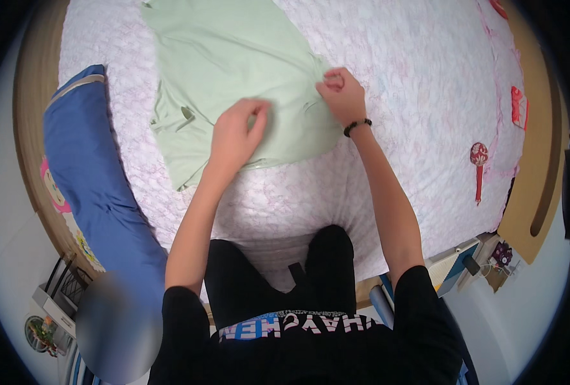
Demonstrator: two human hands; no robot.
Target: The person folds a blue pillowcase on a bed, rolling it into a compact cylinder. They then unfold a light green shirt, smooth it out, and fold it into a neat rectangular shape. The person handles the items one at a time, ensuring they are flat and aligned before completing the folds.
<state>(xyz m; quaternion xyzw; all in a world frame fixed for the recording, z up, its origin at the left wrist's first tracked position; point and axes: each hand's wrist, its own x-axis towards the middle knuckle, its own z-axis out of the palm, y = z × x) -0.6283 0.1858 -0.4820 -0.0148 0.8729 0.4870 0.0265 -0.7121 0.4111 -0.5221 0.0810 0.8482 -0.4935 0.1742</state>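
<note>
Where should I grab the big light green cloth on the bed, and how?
I'd pinch the wrinkled, light green cloth at its pointed near-left corner, coming in from your side. The cloth lies spread out on the pale, patterned bedcover, with no handle showing, and that corner sticks out toward you, so it's probably easiest for your left hand.

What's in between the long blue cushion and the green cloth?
Just a strip of pale, patterned bed cover shows between the blue cushion and the green cloth. You see it in the head view.
</note>
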